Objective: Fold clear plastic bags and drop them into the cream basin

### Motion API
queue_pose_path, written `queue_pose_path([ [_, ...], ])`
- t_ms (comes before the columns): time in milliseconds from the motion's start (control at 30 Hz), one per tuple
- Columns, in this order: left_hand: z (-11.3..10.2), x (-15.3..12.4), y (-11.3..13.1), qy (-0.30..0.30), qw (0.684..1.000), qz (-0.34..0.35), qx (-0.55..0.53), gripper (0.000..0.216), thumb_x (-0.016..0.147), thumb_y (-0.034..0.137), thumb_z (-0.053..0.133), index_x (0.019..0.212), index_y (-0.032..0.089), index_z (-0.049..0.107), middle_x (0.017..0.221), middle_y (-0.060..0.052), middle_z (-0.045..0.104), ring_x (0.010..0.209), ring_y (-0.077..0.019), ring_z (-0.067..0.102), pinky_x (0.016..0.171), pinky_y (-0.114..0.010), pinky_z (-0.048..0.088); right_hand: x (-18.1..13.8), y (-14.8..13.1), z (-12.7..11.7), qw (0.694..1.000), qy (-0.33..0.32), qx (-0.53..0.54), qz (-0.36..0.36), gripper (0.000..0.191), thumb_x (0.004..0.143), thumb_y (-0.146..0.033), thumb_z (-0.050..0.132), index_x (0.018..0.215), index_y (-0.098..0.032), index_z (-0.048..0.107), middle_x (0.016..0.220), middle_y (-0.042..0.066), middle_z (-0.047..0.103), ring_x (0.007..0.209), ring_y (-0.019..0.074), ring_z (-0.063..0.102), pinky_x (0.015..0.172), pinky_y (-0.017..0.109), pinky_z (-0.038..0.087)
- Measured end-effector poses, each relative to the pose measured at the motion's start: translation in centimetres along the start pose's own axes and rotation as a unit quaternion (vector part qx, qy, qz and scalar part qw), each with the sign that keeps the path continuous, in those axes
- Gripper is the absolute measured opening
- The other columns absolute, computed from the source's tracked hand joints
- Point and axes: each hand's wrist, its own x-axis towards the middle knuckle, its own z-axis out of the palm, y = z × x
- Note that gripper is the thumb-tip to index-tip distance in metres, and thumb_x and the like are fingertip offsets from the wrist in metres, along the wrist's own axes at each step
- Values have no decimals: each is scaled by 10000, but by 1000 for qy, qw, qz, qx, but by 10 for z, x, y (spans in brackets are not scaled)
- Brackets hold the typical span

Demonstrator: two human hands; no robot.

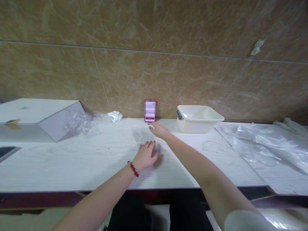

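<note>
A smartphone (150, 112) with a lit screen and a red edge stands upright against the wall at the back of the white table (108, 166). My right hand (158, 130) reaches just in front of its lower edge, fingertips at or close to the phone. Its fingers are partly stretched out, and I see nothing held in them. Nearer to me, my left hand (145, 156) is over the tabletop with palm down and fingers apart, holding nothing. A bracelet of red beads (133, 169) circles the left wrist.
A cream plastic basin (196, 126) with a grey handle stands right of the phone. Clear plastic bags (262, 144) spread over the right end. To the left are a large white box (26, 133) and crumpled clear plastic (83, 123). A marble-patterned wall (125, 73) rises behind.
</note>
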Motion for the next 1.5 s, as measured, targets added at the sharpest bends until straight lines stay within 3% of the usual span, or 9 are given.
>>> queue_pose_path([
  [167, -12, -6, -23, 7, 1000, -3, 7, 442, 763, 344, 360, 1170, 174, 395, 1205, -92, 427, 1126, -218, 346, 962, -411, 190, -56, 44, -50, 985, -42, -48, 161, 247, 753, -249, 432, 954, -188, 562, 861, 32, 621, 799, 140, 561, 708, 230, 406],
  [333, -5, -12, -12, -26, 999, 46, 6, 441, 757, 341, 381, 1173, 197, 403, 1249, -72, 389, 1174, -219, 286, 976, -414, 159, -98, 76, -58, 955, -78, -107, 266, 333, 706, -323, 487, 973, -142, 571, 880, 94, 607, 820, 187, 560, 722, 263, 401],
  [600, -2, 30, 22, -85, 986, 141, -6, 417, 738, 377, 428, 1140, 269, 436, 1265, -22, 381, 1176, -210, 285, 972, -423, 151, -112, 56, -32, 958, -3, -122, 261, 264, 686, -339, 503, 863, -173, 606, 927, 108, 563, 921, 200, 508, 805, 289, 345],
  [733, -8, 56, 20, -89, 982, 164, 3, 354, 756, 351, 401, 1075, 237, 504, 1188, -49, 464, 1099, -196, 387, 952, -380, 209, -114, 55, -25, 966, 32, -106, 233, 187, 733, -257, 436, 738, -173, 603, 810, 78, 597, 889, 179, 513, 793, 275, 337],
  [900, -3, 51, 9, -111, 974, 197, -12, 346, 760, 359, 403, 1079, 271, 503, 1215, -16, 440, 1141, -192, 334, 977, -389, 155, -119, 50, -27, 971, 66, -13, 228, 177, 768, -230, 376, 858, -184, 521, 785, 42, 612, 715, 130, 553, 639, 219, 379],
  [1133, 2, 47, 9, -110, 976, 181, -44, 340, 727, 328, 462, 1057, 275, 523, 1205, -14, 441, 1154, -212, 310, 978, -399, 171, -126, 39, -30, 967, 56, 137, 208, 395, 671, -237, 500, 1047, -226, 378, 663, -36, 592, 580, 101, 549, 568, 197, 401],
  [1300, 6, 54, 12, 5, 973, 73, -218, 303, 776, 339, 379, 983, 188, 541, 998, -69, 556, 940, -174, 499, 843, -308, 374, -126, 29, -28, 971, 112, 146, 154, 385, 678, -185, 458, 1052, -209, 371, 690, -28, 579, 652, 99, 551, 635, 213, 407],
  [1400, 7, 56, 14, -6, 924, -55, -380, 384, 792, 424, 321, 1059, 183, 457, 788, -43, 581, 679, -145, 563, 607, -275, 459, -125, 20, -28, 976, 110, 136, 127, 364, 698, -198, 453, 1052, -220, 373, 718, -28, 585, 699, 104, 553, 673, 225, 402],
  [1500, 9, 56, 17, -56, 859, -93, -500, 409, 771, 472, 351, 1068, 205, 438, 723, -16, 576, 588, -120, 558, 528, -241, 455, -124, 12, -26, 983, 96, 115, 109, 350, 700, -192, 465, 1042, -220, 390, 742, -20, 592, 741, 117, 551, 694, 233, 395],
])
